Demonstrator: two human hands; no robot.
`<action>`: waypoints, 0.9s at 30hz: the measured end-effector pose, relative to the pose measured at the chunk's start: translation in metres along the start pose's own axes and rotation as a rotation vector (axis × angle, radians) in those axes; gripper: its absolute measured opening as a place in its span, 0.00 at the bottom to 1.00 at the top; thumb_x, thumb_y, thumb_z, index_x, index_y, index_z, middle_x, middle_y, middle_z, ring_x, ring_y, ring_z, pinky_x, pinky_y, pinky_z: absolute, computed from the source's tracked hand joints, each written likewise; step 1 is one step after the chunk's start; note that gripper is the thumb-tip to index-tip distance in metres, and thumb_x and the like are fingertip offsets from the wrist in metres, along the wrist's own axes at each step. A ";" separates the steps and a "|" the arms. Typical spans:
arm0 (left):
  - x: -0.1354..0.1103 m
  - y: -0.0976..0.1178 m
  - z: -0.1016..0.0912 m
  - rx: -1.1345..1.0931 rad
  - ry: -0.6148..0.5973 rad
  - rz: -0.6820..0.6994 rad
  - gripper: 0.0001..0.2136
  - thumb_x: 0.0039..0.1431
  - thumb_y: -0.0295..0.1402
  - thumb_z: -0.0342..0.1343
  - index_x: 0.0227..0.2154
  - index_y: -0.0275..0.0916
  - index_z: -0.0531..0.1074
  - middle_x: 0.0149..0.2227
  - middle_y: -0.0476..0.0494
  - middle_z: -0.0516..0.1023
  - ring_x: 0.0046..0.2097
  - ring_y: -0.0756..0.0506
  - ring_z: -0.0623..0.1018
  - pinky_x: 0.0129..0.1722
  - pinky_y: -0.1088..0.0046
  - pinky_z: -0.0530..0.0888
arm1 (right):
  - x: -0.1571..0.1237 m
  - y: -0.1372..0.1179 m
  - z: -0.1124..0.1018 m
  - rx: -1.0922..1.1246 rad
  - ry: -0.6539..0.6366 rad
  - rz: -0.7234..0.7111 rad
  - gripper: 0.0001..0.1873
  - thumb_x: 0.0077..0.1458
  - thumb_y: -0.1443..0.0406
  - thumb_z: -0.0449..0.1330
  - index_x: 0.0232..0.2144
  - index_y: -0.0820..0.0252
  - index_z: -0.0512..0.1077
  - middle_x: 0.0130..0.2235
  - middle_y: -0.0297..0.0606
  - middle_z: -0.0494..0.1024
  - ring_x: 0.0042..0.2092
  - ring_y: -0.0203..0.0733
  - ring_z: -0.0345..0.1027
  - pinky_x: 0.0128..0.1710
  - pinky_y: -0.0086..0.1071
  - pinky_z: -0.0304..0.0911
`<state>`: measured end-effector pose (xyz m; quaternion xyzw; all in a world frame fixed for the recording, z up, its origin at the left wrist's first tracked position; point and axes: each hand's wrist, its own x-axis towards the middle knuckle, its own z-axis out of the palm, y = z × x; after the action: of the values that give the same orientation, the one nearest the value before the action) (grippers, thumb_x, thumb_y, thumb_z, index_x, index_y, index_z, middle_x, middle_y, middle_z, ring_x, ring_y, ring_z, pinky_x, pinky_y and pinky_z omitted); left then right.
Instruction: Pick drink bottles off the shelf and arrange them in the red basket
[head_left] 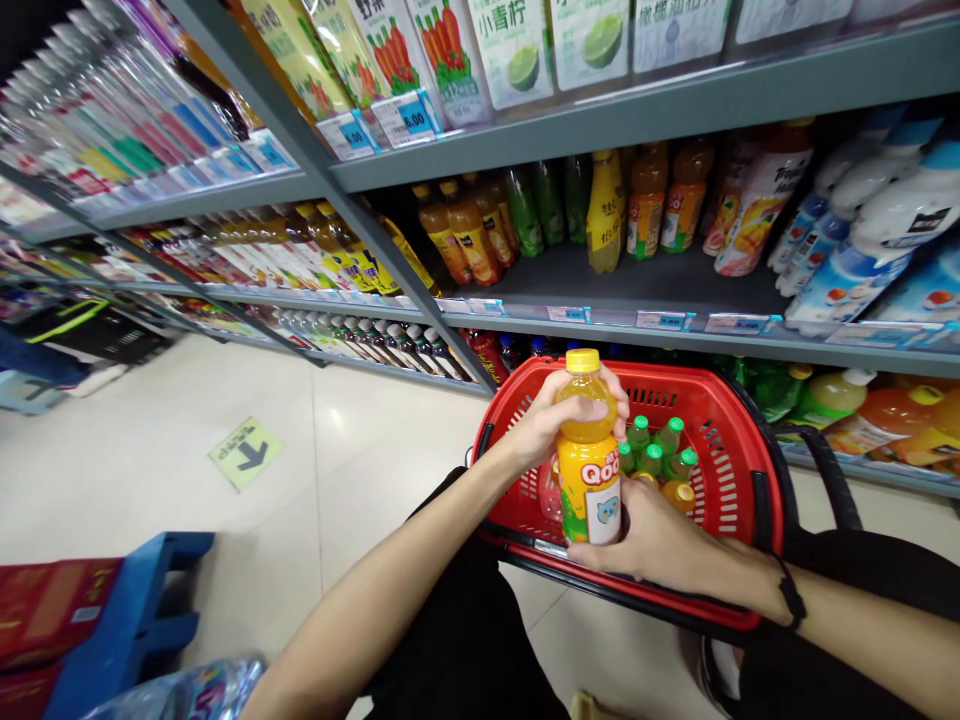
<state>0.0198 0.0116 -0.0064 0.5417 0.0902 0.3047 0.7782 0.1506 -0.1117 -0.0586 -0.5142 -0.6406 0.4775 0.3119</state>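
Bare forearms (382, 590) reach to an orange-yellow Qoo bottle (577, 470) (yellow cap (583, 361), blue cartoon face (608, 510) on its label), held upright over the red basket (697, 385); the left hand's (562, 408) grip wraps its upper part, the right hand's (649, 530) its base.

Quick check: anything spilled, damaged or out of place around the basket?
Nothing stands out. The Qoo bottle is held upright, capped, between the left hand near its neck and the right hand lower down. The red basket looks intact, and no spill shows on the visible floor.
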 end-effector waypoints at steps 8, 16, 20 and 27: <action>0.000 -0.001 -0.001 -0.005 -0.002 0.004 0.12 0.52 0.34 0.66 0.37 0.35 0.75 0.35 0.44 0.77 0.32 0.46 0.79 0.34 0.68 0.78 | 0.001 0.003 0.001 -0.019 0.009 -0.010 0.16 0.49 0.55 0.72 0.33 0.60 0.75 0.32 0.36 0.81 0.32 0.41 0.71 0.30 0.32 0.65; 0.000 -0.001 0.000 -0.001 -0.002 0.002 0.11 0.52 0.33 0.66 0.37 0.35 0.75 0.35 0.44 0.77 0.32 0.47 0.79 0.35 0.68 0.79 | 0.000 0.001 0.001 -0.016 0.013 -0.002 0.17 0.50 0.55 0.72 0.34 0.60 0.76 0.34 0.37 0.82 0.33 0.42 0.73 0.31 0.33 0.67; 0.000 -0.001 -0.001 -0.003 -0.001 0.000 0.11 0.52 0.33 0.66 0.37 0.35 0.74 0.35 0.44 0.77 0.32 0.47 0.79 0.35 0.68 0.79 | 0.001 0.001 0.001 -0.019 0.012 0.005 0.17 0.49 0.55 0.72 0.35 0.60 0.76 0.34 0.37 0.83 0.33 0.43 0.73 0.31 0.33 0.67; 0.000 -0.002 -0.002 -0.005 -0.015 0.009 0.11 0.54 0.33 0.65 0.38 0.35 0.75 0.36 0.44 0.77 0.32 0.47 0.79 0.36 0.68 0.79 | 0.002 0.002 0.001 -0.014 0.005 -0.010 0.16 0.50 0.55 0.72 0.34 0.60 0.76 0.33 0.36 0.82 0.32 0.41 0.72 0.31 0.32 0.65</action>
<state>0.0194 0.0123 -0.0086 0.5425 0.0811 0.3045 0.7787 0.1498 -0.1105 -0.0608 -0.5142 -0.6457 0.4702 0.3125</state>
